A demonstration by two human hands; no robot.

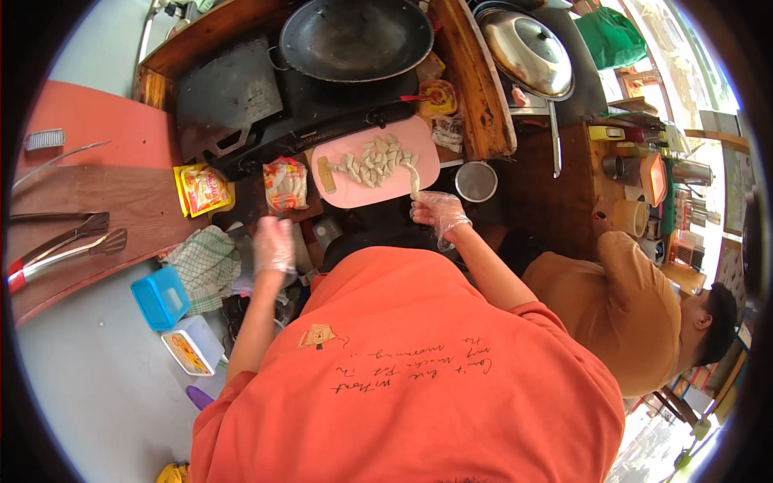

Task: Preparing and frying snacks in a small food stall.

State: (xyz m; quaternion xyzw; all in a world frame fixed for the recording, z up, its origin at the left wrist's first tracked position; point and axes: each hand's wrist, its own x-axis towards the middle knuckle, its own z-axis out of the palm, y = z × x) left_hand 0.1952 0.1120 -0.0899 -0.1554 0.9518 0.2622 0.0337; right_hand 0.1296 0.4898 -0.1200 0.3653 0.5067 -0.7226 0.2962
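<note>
On a pink cutting board (426, 136) lies a pile of pale cut pieces of food (377, 160), perhaps sausage or dough. A pale twisted strip (413, 178) trails from the pile to the board's lower right edge. My right hand (441, 212), in a clear plastic glove, pinches the end of this strip. My left hand (275, 244), gloved the same way, is apart from the board, below a clear food packet (285, 184) with a red-and-white print. Motion blurs it, so its fingers cannot be made out.
Behind the board stands a black stove with a large wok (356, 39) and a flat griddle plate (229, 90). A sieve (476, 181) sits right of the board, a yellow packet (202, 188) to the left. Tongs (66, 241) lie far left. Another person (604, 302) is close on the right.
</note>
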